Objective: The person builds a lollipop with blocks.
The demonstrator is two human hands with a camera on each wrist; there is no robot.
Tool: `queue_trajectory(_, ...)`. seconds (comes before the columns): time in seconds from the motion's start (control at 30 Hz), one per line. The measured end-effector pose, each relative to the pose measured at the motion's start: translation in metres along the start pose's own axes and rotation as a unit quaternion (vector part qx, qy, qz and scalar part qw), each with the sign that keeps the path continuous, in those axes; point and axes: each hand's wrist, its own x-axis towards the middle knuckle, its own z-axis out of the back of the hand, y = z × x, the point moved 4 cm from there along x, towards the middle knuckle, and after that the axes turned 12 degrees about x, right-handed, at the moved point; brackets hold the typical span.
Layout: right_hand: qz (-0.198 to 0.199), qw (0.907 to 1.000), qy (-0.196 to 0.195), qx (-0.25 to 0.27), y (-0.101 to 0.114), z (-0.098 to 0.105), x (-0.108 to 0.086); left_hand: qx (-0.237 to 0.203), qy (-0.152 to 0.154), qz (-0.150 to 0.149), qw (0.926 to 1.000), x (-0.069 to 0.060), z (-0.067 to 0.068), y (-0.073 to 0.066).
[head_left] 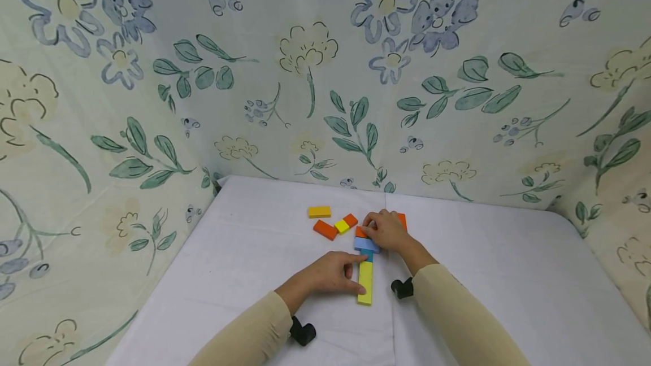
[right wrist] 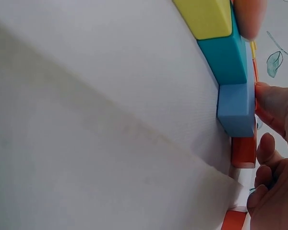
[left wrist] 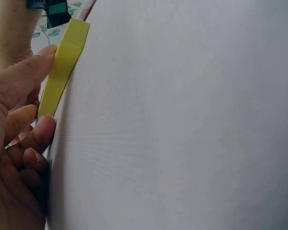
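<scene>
A row of blocks runs away from me: a long yellow block (head_left: 365, 284), a teal block (head_left: 367, 255), a light blue block (head_left: 365, 244) set crosswise, then an orange-red block (head_left: 360, 232). From the left side my left hand (head_left: 330, 273) touches the row, thumb on the yellow block and index finger on the teal one. Its other fingers are bent, as the left wrist view shows. My right hand (head_left: 389, 230) reaches in from the right and pinches the orange-red block between thumb and fingers. That block is partly hidden by the hand.
Left of the row's far end lie an orange-yellow block (head_left: 319, 212), a red block (head_left: 325, 229) and a small yellow block (head_left: 341, 226) against a small red one (head_left: 350, 219). Another red block (head_left: 402, 221) shows behind my right hand. Floral cloth (head_left: 305, 100) hangs behind the white tabletop (head_left: 229, 253).
</scene>
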Motion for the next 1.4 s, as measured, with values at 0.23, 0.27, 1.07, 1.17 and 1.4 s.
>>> queue_trajectory(0.23,-0.001,1.0000,0.002,0.001,0.000,0.001,-0.002,-0.003,0.000,-0.003,1.0000,0.000,0.000,-0.001)
queue_trajectory(0.27,-0.001,1.0000,0.002,0.001,0.000,0.001,-0.002,-0.002,0.001,-0.003,1.0000,0.000,0.000,-0.002)
queue_trajectory(1.07,-0.053,0.9973,-0.010,0.050,-0.021,0.033,-0.018,0.003,0.007,0.018,0.9998,0.000,0.001,-0.003)
queue_trajectory(1.17,-0.051,0.9973,0.002,0.052,-0.022,0.030,-0.018,0.004,0.006,0.021,0.9998,0.000,0.001,-0.002)
queue_trajectory(1.4,-0.050,0.9974,0.020,0.048,-0.022,0.025,-0.019,-0.001,0.006,0.017,0.9998,-0.001,0.000,-0.002)
